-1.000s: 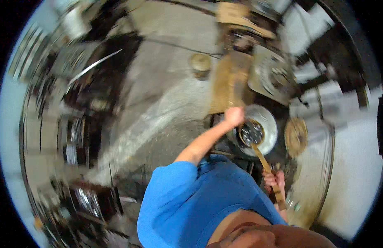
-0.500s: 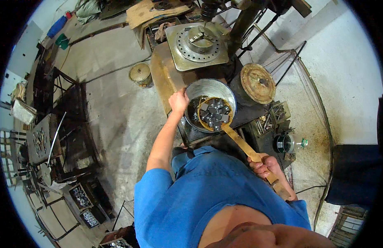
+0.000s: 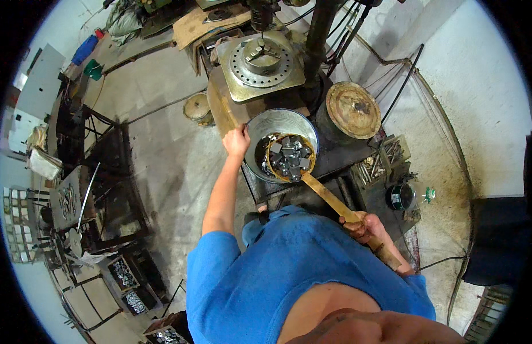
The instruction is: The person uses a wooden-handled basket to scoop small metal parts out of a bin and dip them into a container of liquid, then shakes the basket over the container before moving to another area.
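Observation:
A round metal bucket (image 3: 307,131) stands in front of me with dark contents low inside. My left hand (image 3: 237,142) is closed on its left rim. My right hand (image 3: 362,227) wraps round the long, flat, yellow-brown handle of a scoop (image 3: 329,199). The scoop's round, yellow-rimmed bowl sits within the bucket's mouth, toward the near side. Dark and shiny blocky metal pieces (image 3: 291,156) fill the bowl. Whether the bowl is solid or meshed is hidden by the pieces.
Beyond the bucket is a drill press table with a three-jaw chuck (image 3: 261,59). A lidded drum (image 3: 353,111) stands right of the bucket, near a tray of metal parts (image 3: 370,171) and a clear plastic bottle (image 3: 409,196). A lidded pail (image 3: 197,108) rests on the floor at left.
The whole view has shifted a little, so the bench and bucket sit slightly farther left. Both hands keep their grips, and the loaded scoop stays in the bucket's mouth.

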The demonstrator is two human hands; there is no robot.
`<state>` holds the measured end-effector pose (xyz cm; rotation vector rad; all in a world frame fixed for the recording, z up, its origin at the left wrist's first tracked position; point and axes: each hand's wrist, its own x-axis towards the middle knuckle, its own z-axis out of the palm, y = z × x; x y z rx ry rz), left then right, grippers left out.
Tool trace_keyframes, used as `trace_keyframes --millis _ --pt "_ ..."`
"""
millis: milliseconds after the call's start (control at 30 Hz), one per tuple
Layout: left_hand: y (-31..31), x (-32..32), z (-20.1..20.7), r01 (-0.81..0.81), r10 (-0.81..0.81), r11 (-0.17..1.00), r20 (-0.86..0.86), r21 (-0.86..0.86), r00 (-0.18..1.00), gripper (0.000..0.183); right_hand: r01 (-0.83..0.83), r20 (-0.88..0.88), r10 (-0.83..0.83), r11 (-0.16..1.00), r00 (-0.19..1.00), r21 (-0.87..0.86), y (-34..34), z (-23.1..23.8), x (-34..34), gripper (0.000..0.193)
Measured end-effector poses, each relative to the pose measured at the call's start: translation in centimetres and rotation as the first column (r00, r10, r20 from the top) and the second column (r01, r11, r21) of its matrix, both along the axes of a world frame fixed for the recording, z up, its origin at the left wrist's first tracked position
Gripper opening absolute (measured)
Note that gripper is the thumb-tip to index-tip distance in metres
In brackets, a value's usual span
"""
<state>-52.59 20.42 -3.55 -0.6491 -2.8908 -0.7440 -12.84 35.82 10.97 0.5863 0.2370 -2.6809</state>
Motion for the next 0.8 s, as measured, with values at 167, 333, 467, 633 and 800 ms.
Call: trace_keyframes --millis 167,333,467,633,800 --pt "-0.2 -0.3 -1.3 0.005 -0.004 1.000 -0.136 0.005 0.991 0.017 -0.020 0.066 0.024 0.998 0.998 -0.068 0.5 -0.2 0.3 0.055" --pt "0.4 0.0 -1.0 0.019 -0.013 0.999 -0.150 0.042 0.989 0.016 0.003 0.067 0.009 0.986 0.998 -0.167 1.2 -1.1 0.9 0.055" --pt "0.1 -0.2 -1.1 0.010 -0.001 0.997 -0.114 0.079 0.993 0.016 -0.009 0.082 0.021 0.990 0.996 -0.143 1.4 -0.7 0.7 0.052" --pt "0.2 -0.3 -0.9 0.021 -0.015 0.998 -0.096 0.064 0.995 0.016 -0.141 -0.121 0.110 0.949 0.986 -0.280 2.3 -3.9 1.2 0.054" --pt "-0.1 -0.4 -0.8 0.029 -0.027 0.999 -0.096 0.020 0.995 0.017 -0.166 -0.149 0.119 0.920 0.982 -0.355 2.0 -4.0 0.9 0.053"
